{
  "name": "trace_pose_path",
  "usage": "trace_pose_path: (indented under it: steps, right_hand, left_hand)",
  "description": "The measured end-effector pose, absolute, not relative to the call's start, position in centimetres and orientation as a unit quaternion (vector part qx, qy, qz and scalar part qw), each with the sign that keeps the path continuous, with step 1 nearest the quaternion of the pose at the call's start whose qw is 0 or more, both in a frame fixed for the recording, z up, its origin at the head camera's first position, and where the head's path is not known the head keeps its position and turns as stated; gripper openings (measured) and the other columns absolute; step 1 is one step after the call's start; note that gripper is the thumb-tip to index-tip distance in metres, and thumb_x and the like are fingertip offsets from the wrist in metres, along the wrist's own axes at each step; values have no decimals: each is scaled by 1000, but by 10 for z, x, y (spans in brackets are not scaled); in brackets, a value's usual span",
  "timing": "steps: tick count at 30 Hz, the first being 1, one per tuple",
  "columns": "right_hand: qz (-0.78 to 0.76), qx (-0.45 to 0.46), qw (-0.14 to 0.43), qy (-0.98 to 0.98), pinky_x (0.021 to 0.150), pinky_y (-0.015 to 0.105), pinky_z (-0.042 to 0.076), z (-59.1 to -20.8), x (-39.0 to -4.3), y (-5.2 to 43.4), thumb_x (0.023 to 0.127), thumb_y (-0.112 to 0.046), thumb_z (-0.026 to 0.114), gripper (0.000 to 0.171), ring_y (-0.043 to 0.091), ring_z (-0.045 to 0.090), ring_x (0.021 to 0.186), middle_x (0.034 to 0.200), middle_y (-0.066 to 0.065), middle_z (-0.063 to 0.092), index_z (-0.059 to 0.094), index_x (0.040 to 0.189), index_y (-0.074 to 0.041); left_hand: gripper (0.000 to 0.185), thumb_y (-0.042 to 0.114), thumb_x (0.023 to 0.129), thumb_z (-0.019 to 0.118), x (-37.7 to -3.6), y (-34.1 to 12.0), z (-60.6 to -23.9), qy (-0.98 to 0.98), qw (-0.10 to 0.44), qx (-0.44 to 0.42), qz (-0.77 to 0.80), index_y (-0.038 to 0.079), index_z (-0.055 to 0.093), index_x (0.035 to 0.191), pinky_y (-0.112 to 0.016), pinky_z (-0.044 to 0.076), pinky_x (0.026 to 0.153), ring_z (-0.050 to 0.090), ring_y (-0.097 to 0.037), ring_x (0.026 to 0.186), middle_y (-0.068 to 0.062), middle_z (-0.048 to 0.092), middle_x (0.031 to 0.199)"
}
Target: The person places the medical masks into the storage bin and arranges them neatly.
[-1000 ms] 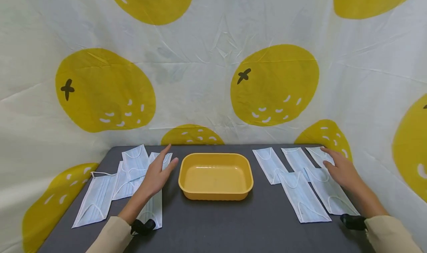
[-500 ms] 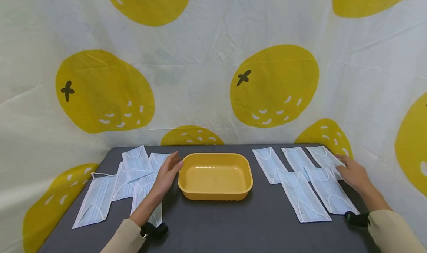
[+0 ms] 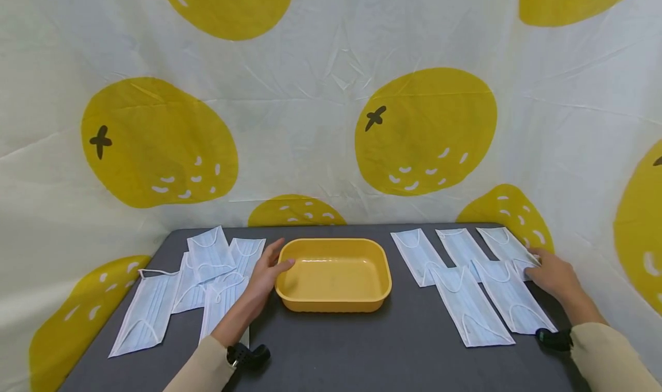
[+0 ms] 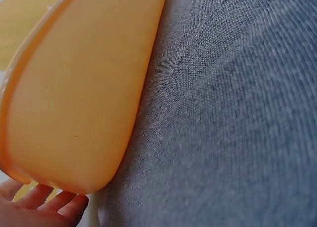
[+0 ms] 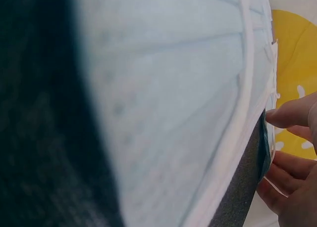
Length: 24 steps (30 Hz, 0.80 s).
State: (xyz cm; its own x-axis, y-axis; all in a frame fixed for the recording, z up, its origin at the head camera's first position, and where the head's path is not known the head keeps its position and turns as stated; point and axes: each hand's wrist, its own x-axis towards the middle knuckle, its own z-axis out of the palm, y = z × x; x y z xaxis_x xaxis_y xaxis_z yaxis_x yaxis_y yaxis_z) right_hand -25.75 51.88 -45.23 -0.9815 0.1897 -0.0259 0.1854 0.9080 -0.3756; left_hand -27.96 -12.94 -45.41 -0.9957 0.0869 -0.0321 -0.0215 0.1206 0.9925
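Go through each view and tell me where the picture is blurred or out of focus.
Head view: sharp throughout, evenly lit. Left wrist view: the yellow tray looms close and soft, the grey cloth weave sharper. Right wrist view: the face mask fills the frame, blurred; the left side is dark.

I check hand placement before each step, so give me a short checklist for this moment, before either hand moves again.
1. Left hand on the yellow plastic tray: ok, it touches the tray's left rim.
2. Tray free of contents: ok, nothing lies in it.
3. Right hand on a light blue face mask: ok, fingertips meet the edge of the far right mask.
4. Firm pinch on that mask: cannot tell, the right wrist view is blurred.
5. Mask flat on the dark grey table: ok, not lifted.
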Motion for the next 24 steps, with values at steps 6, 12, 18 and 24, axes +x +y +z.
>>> trace_pose_path:
  steps: [6, 12, 18, 24]
  right_hand:
    - [182, -93, 30, -978, 87, 72, 45, -452, -258, 516, 90, -15, 66, 61, 59, 51, 102, 122, 47, 53, 44, 137, 18]
    - [180, -104, 63, -976, 85, 69, 45, -453, -258, 510, 85, -12, 69, 56, 57, 52, 99, 117, 46, 55, 51, 129, 17]
    - [226, -145, 68, -961, 89, 70, 46, -455, -261, 507, 96, -22, 62, 53, 60, 47, 110, 129, 47, 48, 52, 133, 14]
    - [288, -186, 77, -936, 84, 58, 48, -450, -261, 505, 99, -19, 56, 45, 56, 45, 113, 136, 44, 48, 59, 130, 12]
  left_hand:
    - [69, 0, 96, 54, -283, -125, -461, 750, 36, 27, 660, 10, 32, 161, -55, 38, 120, 38, -39, 150, -20, 33, 166]
    - [76, -8, 90, 45, -281, -126, -464, 761, 40, 25, 647, 14, 33, 161, -45, 46, 110, 46, -35, 144, -18, 36, 165]
    - [75, -7, 90, 45, -275, -130, -460, 767, 36, 27, 640, 16, 35, 160, -41, 46, 106, 45, -34, 144, -16, 35, 166]
    - [75, -9, 87, 44, -275, -132, -460, 771, 24, 24, 636, 15, 38, 158, -36, 46, 100, 47, -34, 141, -15, 37, 165]
